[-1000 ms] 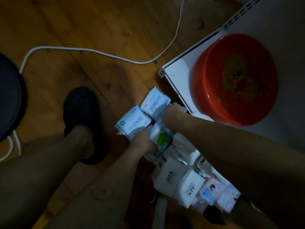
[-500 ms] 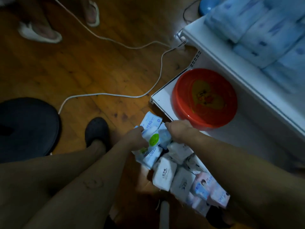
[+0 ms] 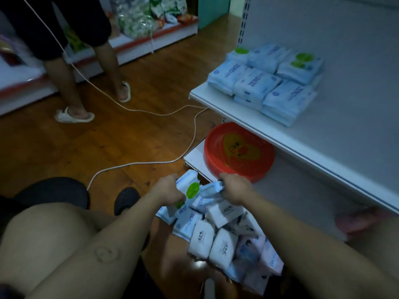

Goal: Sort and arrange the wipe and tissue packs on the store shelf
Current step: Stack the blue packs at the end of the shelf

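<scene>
A heap of wipe and tissue packs (image 3: 224, 240) lies on the floor in front of me, white, blue and pink. My left hand (image 3: 167, 189) grips a white wipe pack with a green round label (image 3: 190, 189) at the top of the heap. My right hand (image 3: 234, 187) grips a light blue pack (image 3: 210, 189) beside it. On the white middle shelf (image 3: 345, 130) several blue wipe packs (image 3: 265, 83) are stacked in rows, some with green labels.
A red round basin (image 3: 239, 151) sits on the bottom shelf just beyond my right hand. A white cable (image 3: 138, 164) runs across the wooden floor. Another person's legs in white slippers (image 3: 74, 115) stand at the far left. A black stool (image 3: 54, 190) is by my knee.
My view has lifted from the floor heap up toward the shelf, bringing the stacked blue packs and the other person into sight. Both hands have stayed gripping packs at the top of the heap.
</scene>
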The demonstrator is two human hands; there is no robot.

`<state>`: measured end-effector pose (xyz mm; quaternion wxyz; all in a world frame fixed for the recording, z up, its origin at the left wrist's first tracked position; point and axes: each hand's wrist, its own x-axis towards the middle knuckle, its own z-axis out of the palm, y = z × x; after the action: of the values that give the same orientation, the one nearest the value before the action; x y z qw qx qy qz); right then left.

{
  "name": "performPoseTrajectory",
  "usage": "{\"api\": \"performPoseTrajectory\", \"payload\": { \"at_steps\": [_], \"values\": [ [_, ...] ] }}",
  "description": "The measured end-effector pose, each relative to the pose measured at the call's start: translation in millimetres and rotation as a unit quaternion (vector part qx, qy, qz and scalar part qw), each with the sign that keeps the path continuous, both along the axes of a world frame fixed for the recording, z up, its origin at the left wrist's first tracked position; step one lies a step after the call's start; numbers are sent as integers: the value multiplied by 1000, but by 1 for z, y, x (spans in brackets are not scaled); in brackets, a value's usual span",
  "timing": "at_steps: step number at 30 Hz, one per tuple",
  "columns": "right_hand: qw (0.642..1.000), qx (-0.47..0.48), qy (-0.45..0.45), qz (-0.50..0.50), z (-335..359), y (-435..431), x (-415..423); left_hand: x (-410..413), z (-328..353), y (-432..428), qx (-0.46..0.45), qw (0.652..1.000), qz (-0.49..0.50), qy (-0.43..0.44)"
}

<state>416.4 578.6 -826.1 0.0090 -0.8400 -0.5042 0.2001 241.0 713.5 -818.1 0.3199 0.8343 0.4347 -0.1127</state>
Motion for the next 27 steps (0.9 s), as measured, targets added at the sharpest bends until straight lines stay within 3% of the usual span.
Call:
{"api": "performPoseTrajectory", "payload": {
  "at_steps": [3,7,10,15,21,27],
  "values": [
    [992,66,64,-84,16,-10,10,8,19,-9,17,998,35,-54],
    [951,180,162,-190,42,-19,26,23,55,-14,63,986,84,-126],
    [928,238,180,-224,62,-22,35,35,88,-14,111,978,85,-155],
    [838,374,253,-307,91,-32,46,61,134,-14,149,962,89,-209],
    [751,475,314,-333,133,-38,70,100,170,-18,171,949,60,-259],
    [699,504,355,-363,173,-40,112,145,198,-12,201,938,29,-280]
  ]
}}
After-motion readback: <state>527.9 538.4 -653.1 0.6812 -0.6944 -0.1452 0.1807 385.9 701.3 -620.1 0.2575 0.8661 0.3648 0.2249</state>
